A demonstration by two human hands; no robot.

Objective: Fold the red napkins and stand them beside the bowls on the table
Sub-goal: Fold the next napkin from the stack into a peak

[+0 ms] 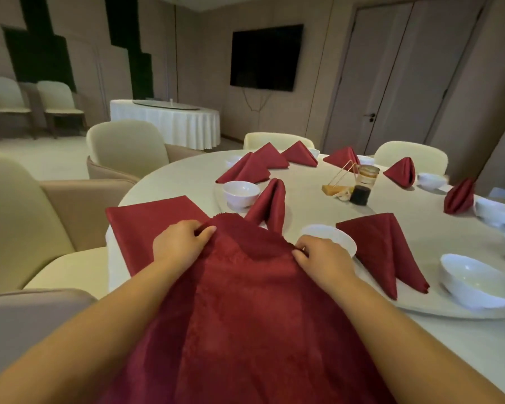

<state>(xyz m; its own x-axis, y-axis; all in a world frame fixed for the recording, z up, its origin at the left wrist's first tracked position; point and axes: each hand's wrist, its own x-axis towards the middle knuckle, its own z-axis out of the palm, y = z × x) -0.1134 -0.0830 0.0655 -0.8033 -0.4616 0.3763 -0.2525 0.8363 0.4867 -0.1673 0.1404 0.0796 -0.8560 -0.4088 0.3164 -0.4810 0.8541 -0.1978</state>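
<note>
- Head view. You are holding one open napkin (239,301): dark red matte cloth with a faint woven pattern and a finely serrated far edge. It is draping from your hands back toward you, between your two forearms.
- Your left hand (181,243) is gripping the left part of that far edge, with the fingers curled and the thumb pinching up a small ridge of cloth.
- Your right hand (321,258) is pinching the right part of the same edge, knuckles up, with the fingertips bunching the cloth.
- The hands are sitting well apart, and the edge is arching slightly between them.
- A flat napkin (146,217), square-cornered, is lying spread on the table's edge. It is showing beyond your left hand, and the open napkin is covering its near right part.
- A standing napkin (270,202), folded into two narrow upright peaks, is rising just past the held edge between your hands. A glossy white round bowl (240,193) is sitting just to its left.
- A second bowl (346,243) is showing partly behind your right hand. A pointed napkin (385,249) with long creased folds is sitting just to its right. You cannot tell whether it is lying or propped.
- Both are resting on a pale, smooth round turntable (420,312), which is carrying more bowls and folded napkins round its rim.
- A dark bottle (359,194) is standing near its middle.
- Cream padded chairs (126,144) are standing round the table (449,345).
</note>
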